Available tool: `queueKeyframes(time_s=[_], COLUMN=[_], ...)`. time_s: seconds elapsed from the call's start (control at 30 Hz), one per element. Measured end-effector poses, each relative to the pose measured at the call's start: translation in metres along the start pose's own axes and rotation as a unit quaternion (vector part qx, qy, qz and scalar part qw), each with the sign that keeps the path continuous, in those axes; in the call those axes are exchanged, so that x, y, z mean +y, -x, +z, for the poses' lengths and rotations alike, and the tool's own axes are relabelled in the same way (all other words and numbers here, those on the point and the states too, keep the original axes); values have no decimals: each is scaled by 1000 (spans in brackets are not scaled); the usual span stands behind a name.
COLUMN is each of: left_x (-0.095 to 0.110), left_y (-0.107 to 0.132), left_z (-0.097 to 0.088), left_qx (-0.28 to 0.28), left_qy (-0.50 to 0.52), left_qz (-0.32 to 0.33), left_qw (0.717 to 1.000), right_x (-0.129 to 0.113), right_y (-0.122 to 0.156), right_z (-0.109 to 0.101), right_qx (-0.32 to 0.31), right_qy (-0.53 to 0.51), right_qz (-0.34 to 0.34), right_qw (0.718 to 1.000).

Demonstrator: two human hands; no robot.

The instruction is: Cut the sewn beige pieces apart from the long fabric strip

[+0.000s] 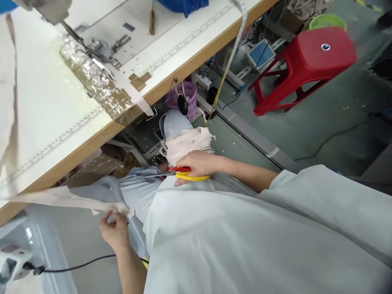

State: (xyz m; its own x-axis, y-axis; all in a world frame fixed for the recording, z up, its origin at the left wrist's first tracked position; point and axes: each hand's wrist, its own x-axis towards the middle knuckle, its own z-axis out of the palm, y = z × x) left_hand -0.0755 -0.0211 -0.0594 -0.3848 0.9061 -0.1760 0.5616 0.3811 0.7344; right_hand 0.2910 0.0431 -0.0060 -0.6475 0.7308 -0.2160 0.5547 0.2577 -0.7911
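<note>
My right hand (200, 162) is closed around the red and yellow handles of a pair of scissors (191, 176). The blades point left over my lap, and whether they are parted is hard to make out. Lower left, my left hand (116, 229) pinches the end of a pale fabric strip (73, 199). That strip runs left from my fingers up to the table edge. Just beyond my right hand lies a bunch of cream fabric pieces (190, 143).
A sewing machine (101, 49) stands on the white table (55, 110), whose wooden edge has rulers along it. A tape measure (228, 65) hangs from it. Underneath is a purple basket (192, 98). A red stool (318, 57) stands right; a black cable (82, 263) crosses lower left.
</note>
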Motion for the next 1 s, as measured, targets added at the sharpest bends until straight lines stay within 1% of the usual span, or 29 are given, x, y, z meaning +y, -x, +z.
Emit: queueKeyframes(time_s=[0.03,0.1,0.17,0.2,0.23,0.3,0.37,0.4,0.43,0.5,0.57,0.63,0.7,0.73,0.8,0.87,0.93,1.0], left_x=[8,35,73,92,111,140,157,161,163,161,156,151,148,148,149,153,157,160], left_y=[9,26,39,44,49,57,63,64,66,66,66,66,67,67,68,67,64,60], left_z=[0,1,5,7,8,11,12,12,12,10,9,11,14,17,22,28,32,35], left_qx=[4,-2,-65,-93,-102,-86,-65,-73,-96,-164,-228,-256,-249,-233,-181,-135,-110,-91], left_qy=[17,95,160,159,138,74,33,31,41,95,162,217,234,222,171,112,69,40], left_qz=[-1,2,29,50,77,148,213,227,226,190,162,168,188,196,215,241,274,293], left_qw=[1000,995,985,982,982,982,974,971,969,963,946,927,921,926,944,955,953,951], right_x=[-2,-6,-9,-9,-9,-8,-5,-3,-1,2,4,5,5,6,7,9,9,9], right_y=[0,1,4,5,7,12,18,20,23,27,30,31,32,31,30,28,27,24], right_z=[0,0,-1,-1,-2,-3,-4,-5,-5,-5,-5,-5,-5,-6,-6,-7,-7,-7], right_qx=[1,8,20,25,31,41,52,58,62,70,76,81,80,79,77,72,63,47], right_qy=[3,-2,-9,-13,-16,-29,-46,-54,-61,-74,-86,-99,-115,-123,-128,-123,-114,-108], right_qz=[-7,-20,-26,-29,-32,-41,-53,-58,-62,-69,-77,-81,-83,-83,-79,-71,-63,-59], right_qw=[1000,1000,999,999,999,998,996,995,994,992,990,988,987,986,986,987,989,991])
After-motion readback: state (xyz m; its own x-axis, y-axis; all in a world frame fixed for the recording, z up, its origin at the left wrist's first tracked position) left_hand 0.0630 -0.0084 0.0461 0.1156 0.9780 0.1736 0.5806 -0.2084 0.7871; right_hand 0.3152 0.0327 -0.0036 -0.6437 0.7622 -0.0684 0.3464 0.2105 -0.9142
